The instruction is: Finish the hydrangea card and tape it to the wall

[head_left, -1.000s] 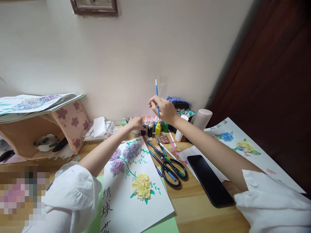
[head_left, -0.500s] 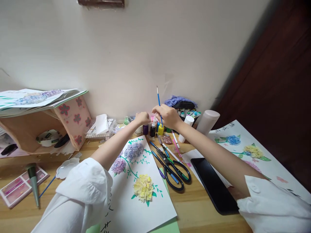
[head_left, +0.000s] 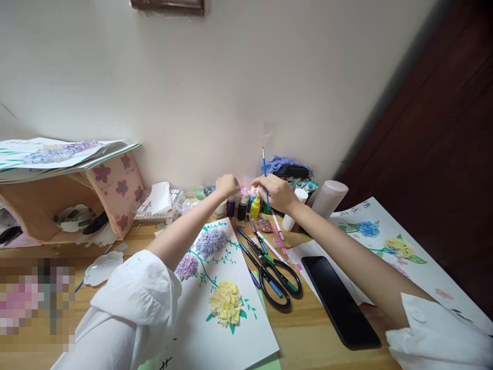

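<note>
Head view: right hand [head_left: 275, 191] is pinched on a paintbrush [head_left: 264, 167], fingers closed round the handle, tip sticking up above the hand, lower end poking out below near the yellow bottle [head_left: 254, 207]; brush is thin, blue-handled, dark pointed tip, nearly upright. Left hand [head_left: 227, 186] is curled right over the purple bottle [head_left: 230, 208], fingertips hidden, so cannot tell whether it grips anything. Purple bottle is small, dark, top blocked by the hand, just beside the black bottle [head_left: 242, 211] at the back of the bench [head_left: 302, 331], beyond the flower picture [head_left: 231, 347].
</note>
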A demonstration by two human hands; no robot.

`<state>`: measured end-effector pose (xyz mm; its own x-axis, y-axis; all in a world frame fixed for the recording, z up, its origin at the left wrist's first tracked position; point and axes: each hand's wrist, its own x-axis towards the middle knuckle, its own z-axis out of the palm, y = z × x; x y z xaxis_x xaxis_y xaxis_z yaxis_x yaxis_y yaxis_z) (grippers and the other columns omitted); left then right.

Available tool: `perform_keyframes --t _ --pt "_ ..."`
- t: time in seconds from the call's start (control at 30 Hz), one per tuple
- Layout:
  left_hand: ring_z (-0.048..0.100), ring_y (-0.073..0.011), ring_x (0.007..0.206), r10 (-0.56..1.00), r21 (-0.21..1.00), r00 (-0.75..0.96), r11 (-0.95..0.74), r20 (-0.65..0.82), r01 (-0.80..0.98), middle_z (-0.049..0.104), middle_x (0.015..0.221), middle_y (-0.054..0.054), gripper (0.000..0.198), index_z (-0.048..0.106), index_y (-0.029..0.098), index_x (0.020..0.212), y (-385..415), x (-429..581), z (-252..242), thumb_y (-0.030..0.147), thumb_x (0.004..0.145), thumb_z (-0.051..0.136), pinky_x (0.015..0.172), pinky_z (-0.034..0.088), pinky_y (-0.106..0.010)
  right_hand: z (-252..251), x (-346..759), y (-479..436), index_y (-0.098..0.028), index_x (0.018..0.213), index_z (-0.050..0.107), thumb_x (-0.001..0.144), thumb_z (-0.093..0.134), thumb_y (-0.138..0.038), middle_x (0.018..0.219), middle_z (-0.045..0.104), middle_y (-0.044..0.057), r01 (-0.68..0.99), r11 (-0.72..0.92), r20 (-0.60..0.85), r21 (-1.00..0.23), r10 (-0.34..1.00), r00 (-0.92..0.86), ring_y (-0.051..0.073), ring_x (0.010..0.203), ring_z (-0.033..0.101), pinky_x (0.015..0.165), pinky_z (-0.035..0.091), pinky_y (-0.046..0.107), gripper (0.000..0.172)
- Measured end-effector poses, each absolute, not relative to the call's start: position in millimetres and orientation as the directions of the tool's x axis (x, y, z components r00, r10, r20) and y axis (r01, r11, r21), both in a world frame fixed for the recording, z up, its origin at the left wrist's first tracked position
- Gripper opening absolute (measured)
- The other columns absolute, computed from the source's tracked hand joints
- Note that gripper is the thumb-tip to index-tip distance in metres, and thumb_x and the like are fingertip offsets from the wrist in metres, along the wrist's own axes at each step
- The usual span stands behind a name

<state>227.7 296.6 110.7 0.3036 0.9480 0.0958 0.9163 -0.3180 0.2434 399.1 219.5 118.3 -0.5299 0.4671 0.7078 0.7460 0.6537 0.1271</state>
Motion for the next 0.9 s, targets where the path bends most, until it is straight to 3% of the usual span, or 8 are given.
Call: perform_keyframes --t 0.13,0.3,0.4,0.5,0.6,0.7,0.77,0.9 --pt "0.064 -0.0231 0.083 0.919 0.335 0.292 -0.371 0.263 0.866 0.069 0.081 -0.010 0.021 0.071 0.014 0.081 289.9 219.6 143.6 0.030 0.081 0.057 0.071 0.046 -0.032 116.7 405.2 219.1 -0.015 0.102 0.061 0.086 0.042 -0.014 0.087 0.069 0.009 0.758 0.652 0.705 0.003 0.537 -0.464 0.021 0.080 0.059 0.076 0.046 0.032 0.026" --pt "0.063 -0.0202 0.078 0.851 0.425 0.326 -0.496 0.411 0.757 0.071 0.080 -0.008 0.026 0.073 0.013 0.082 259.4 208.1 195.5 0.034 0.076 0.059 0.066 0.044 -0.028 122.0 398.7 214.1 -0.015 0.109 0.062 0.082 0.057 -0.029 0.100 0.069 0.010 0.716 0.601 0.695 -0.356 0.683 -0.227 0.020 0.081 0.063 0.080 0.048 0.035 0.030" --pt "0.063 -0.0191 0.074 0.818 0.533 0.399 -0.573 0.413 0.623 0.071 0.074 -0.006 0.030 0.073 0.011 0.081 225.6 197.5 213.5 0.038 0.073 0.063 0.064 0.044 -0.027 128.8 383.4 196.9 -0.016 0.107 0.063 0.077 0.063 -0.041 0.098 0.068 0.009 0.516 0.576 0.555 -0.634 0.803 -0.216 0.021 0.084 0.063 0.078 0.048 0.034 0.039" --pt "0.064 -0.0186 0.074 0.804 0.705 0.497 -0.558 0.327 0.438 0.071 0.079 -0.007 0.031 0.072 0.010 0.084 187.6 182.4 218.1 0.038 0.073 0.065 0.066 0.048 -0.028 135.8 365.8 165.6 -0.015 0.099 0.063 0.076 0.063 -0.048 0.089 0.067 0.007 0.268 0.513 0.416 -0.816 0.841 -0.345 0.021 0.084 0.061 0.075 0.047 0.033 0.040" --pt "0.065 -0.0185 0.086 0.698 0.813 0.657 -0.539 0.285 0.220 0.070 0.098 -0.008 0.029 0.069 0.014 0.096 151.8 165.4 212.6 0.035 0.076 0.065 0.075 0.050 -0.029 138.8 351.9 128.6 -0.015 0.094 0.062 0.078 0.061 -0.047 0.085 0.063 0.005 0.083 0.445 0.361 -0.892 0.809 -0.464 0.019 0.082 0.058 0.073 0.045 0.031 0.036" --pt "0.066 -0.0186 0.086 0.622 0.887 0.739 -0.457 0.261 0.071 0.071 0.095 -0.007 0.027 0.068 0.018 0.099 118.7 149.5 197.0 0.036 0.082 0.060 0.074 0.052 -0.030 135.0 340.4 95.1 -0.015 0.089 0.060 0.080 0.060 -0.047 0.084 0.060 0.005 -0.031 0.388 0.317 -0.921 0.701 -0.639 0.017 0.080 0.055 0.071 0.043 0.030 0.033" --pt "0.066 -0.0189 0.081 0.667 0.913 0.688 -0.408 0.286 0.017 0.070 0.089 -0.007 0.023 0.069 0.018 0.090 97.1 139.1 182.2 0.038 0.082 0.059 0.070 0.053 -0.031 129.2 331.0 76.2 -0.015 0.089 0.058 0.081 0.059 -0.046 0.082 0.058 0.005 -0.025 0.371 0.286 -0.928 0.671 -0.684 0.016 0.078 0.052 0.071 0.042 0.030 0.033" --pt "0.063 -0.0185 0.081 0.756 0.898 0.546 -0.440 0.361 0.016 0.069 0.082 -0.004 0.016 0.069 0.020 0.078 55.7 115.1 155.7 0.032 0.082 0.060 0.075 0.051 -0.030 116.1 304.0 47.6 -0.016 0.089 0.056 0.078 0.062 -0.045 0.081 0.054 0.002 0.106 0.365 0.222 -0.925 0.744 -0.631 0.015 0.072 0.048 0.066 0.040 0.028 0.031"
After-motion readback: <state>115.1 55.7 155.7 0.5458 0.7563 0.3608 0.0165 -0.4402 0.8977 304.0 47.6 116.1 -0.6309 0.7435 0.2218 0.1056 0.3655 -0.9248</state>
